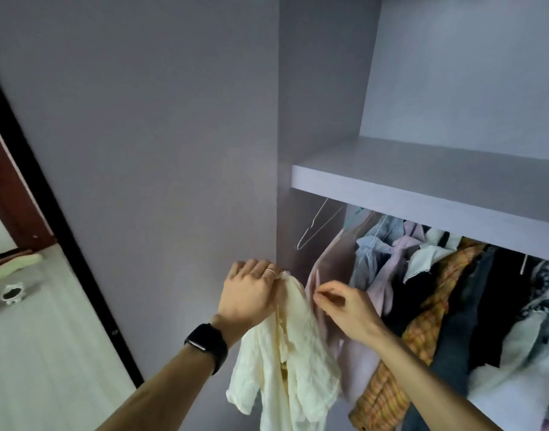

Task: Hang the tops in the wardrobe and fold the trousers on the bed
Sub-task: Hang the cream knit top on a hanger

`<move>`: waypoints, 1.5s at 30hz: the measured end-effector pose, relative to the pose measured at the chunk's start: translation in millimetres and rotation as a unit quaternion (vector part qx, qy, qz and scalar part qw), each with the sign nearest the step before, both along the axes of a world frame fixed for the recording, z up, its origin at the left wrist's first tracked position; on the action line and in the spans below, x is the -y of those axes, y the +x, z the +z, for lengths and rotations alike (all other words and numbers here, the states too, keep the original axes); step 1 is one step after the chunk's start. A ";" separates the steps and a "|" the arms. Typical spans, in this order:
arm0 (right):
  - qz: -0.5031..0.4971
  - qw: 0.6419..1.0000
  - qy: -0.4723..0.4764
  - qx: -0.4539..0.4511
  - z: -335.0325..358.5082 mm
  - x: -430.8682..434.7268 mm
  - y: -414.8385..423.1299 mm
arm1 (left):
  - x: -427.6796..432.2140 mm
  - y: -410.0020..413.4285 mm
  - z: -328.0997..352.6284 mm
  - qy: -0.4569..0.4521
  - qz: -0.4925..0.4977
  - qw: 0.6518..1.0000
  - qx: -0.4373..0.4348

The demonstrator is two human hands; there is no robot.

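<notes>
Top (pixel 298 353): light, limp, creased; best held at the shoulders.
Left hand (pixel 251 290): clamped on its upper end.
Right hand (pixel 344 309): pinching beside it; what, unclear.

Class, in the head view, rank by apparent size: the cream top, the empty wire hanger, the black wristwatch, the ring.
Largest: cream top.
Next: wire hanger and wristwatch look alike; the wristwatch is nearer the camera, so unranked.
Smallest: ring.

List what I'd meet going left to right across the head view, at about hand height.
A small white dish → black frame → left hand → cream top → right hand → orange checked garment → black garment.
</notes>
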State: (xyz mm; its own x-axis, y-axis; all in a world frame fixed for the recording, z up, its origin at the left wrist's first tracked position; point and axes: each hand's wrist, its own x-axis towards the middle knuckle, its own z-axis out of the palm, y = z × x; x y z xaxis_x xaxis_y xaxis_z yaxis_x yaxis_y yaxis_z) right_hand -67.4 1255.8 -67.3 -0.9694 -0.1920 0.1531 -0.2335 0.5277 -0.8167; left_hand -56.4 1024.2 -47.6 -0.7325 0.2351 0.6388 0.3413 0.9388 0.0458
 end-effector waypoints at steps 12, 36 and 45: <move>-0.085 0.995 0.051 -0.001 48.6 17.1 -136.0 | 41.2 -77.4 62.7 -0.242 0.098 0.950 -0.173; -0.313 0.944 -0.102 0.027 -31.1 89.5 -270.9 | 73.6 -116.0 29.8 -0.328 0.110 0.901 -0.262; -0.283 0.958 0.011 -0.046 -11.8 72.2 -166.0 | 68.3 -96.6 39.5 -0.267 0.038 0.945 -0.187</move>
